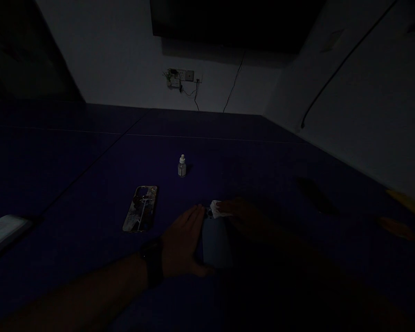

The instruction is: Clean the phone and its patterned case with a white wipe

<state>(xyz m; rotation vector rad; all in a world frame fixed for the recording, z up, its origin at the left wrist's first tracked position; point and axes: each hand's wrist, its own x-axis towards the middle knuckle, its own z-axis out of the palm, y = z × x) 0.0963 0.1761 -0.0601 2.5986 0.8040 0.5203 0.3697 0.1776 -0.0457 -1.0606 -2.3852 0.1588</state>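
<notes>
A blue-grey smartphone [216,243] lies back side up on the dark blue surface, its camera lenses at the far end. My left hand [184,240], with a dark watch on the wrist, holds it along its left edge, fingers stretched toward the camera end and thumb at the near end. My right hand [244,213] presses a folded white tissue [218,210] on the phone beside the camera lenses. Deep shadow hides most of that hand and arm. A patterned phone case [141,210] lies to the left, and a small white-capped bottle [181,167] stands beyond.
A whitish block-shaped thing [3,233] sits at the far left. On the right lie a dark flat object [316,196] and a yellow item [406,203] by the wall. Wall sockets [181,76] with cords are beneath a large dark screen [235,23]. The room is very dim.
</notes>
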